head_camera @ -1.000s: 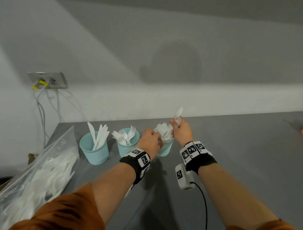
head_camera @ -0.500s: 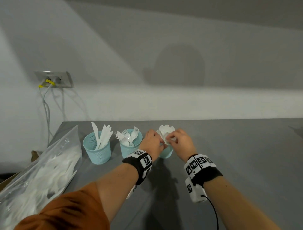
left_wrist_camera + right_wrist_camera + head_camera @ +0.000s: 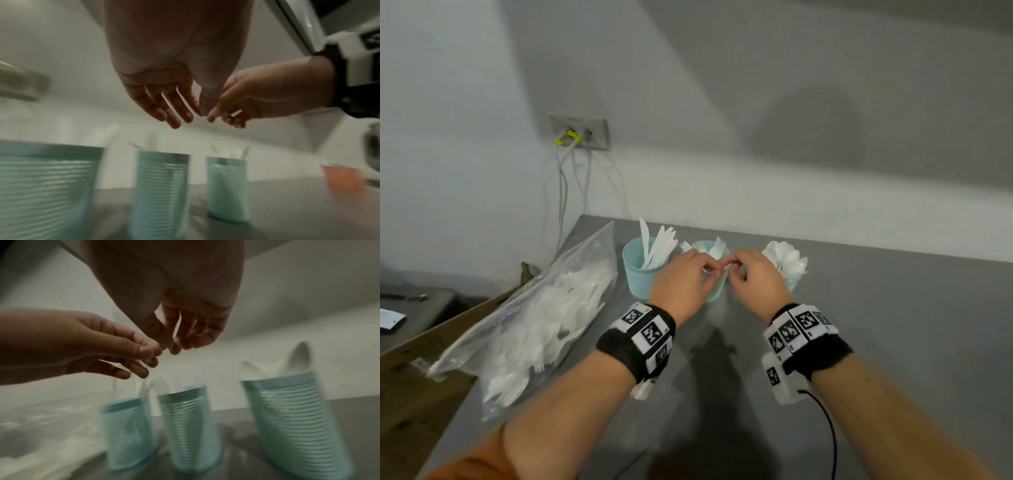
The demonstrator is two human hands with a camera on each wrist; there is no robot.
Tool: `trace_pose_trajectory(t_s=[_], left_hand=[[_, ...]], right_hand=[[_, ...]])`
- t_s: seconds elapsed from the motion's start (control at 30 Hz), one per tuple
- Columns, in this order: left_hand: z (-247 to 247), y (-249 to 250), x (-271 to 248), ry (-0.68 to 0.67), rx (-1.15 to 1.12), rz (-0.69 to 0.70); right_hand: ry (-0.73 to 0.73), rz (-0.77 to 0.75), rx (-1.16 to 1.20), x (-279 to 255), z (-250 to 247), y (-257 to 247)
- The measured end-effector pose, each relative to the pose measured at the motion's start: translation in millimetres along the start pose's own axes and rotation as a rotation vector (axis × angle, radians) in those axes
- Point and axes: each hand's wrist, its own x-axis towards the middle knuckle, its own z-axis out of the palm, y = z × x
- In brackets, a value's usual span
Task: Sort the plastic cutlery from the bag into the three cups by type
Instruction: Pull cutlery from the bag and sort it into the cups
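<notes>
Three teal cups stand in a row at the back of the grey table (image 3: 876, 342): the knife cup (image 3: 637, 277), the fork cup (image 3: 714, 294) and the spoon cup (image 3: 792, 284), which is crowded with white spoons (image 3: 786, 260). The clear bag (image 3: 534, 325) of white cutlery lies at the left. My left hand (image 3: 709, 270) and right hand (image 3: 732, 270) meet fingertip to fingertip just above the fork cup. The right hand (image 3: 172, 345) has thumb and forefinger pinched, with a thin white piece (image 3: 236, 112) showing among its fingers; its type is unclear. The left hand (image 3: 185, 113) has straight fingers and its thumb touches the right forefinger.
A brown cardboard box (image 3: 407, 404) sits under the bag at the table's left edge. A wall socket (image 3: 580, 132) with hanging cables is behind the cups. A blurred orange object (image 3: 343, 178) stands right of the cups. A black cable (image 3: 828, 428) trails from my right wristband.
Both hands have shifted left from the spoon cup to above the fork cup. The spoon my right hand held a second ago now stands in the spoon cup.
</notes>
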Motion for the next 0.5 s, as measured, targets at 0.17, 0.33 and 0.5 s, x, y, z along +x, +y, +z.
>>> trace_pose_trajectory(t_s=[0.17, 0.33, 0.5], left_hand=[[-74.5, -69.1, -46.7, 0.309, 0.227, -0.228], [-126.3, -129.6, -101.6, 0.301, 0.441, -0.595], [-143.7, -139.7, -135.4, 0.193, 0.365, -0.568]], right_hand=[[-0.178, -0.082, 0.104, 5.0, 52.4, -55.6], [-0.375, -0.192, 0.064, 9.8, 97.6, -108.3], [-0.404, -0.320, 0.007, 13.6, 130.2, -153.7]])
